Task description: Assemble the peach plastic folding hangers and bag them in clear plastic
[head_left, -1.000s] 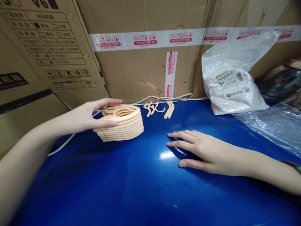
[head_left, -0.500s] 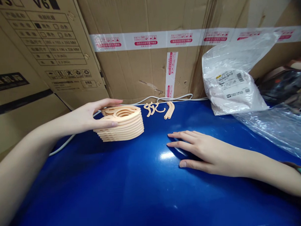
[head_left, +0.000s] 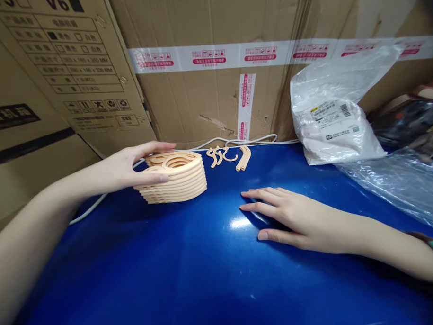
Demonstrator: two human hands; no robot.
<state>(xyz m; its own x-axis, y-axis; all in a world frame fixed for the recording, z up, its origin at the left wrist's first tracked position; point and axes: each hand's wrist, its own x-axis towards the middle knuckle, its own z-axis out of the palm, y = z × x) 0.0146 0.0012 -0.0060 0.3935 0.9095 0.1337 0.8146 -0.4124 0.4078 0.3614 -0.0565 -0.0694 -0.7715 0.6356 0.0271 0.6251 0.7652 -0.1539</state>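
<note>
A neat stack of peach-coloured plastic folding hangers [head_left: 180, 185] sits left of the middle on the blue table. My left hand [head_left: 119, 168] grips its left end, thumb along the near top edge and index finger across the far side; the other fingers are hidden. Small loose hanger hooks [head_left: 230, 156] and a pair of short curved hanger arms [head_left: 243, 157] lie behind and to the right of the stack. My right hand [head_left: 289, 217] rests palm down on the tabletop, fingers spread, holding nothing.
Large cardboard boxes [head_left: 200, 96] wall off the back and left of the blue table [head_left: 192, 277]. Along their foot runs a white cable [head_left: 269, 140]. A white plastic bag with a label [head_left: 336, 139] stands back right, beside clear plastic wrap [head_left: 398, 184].
</note>
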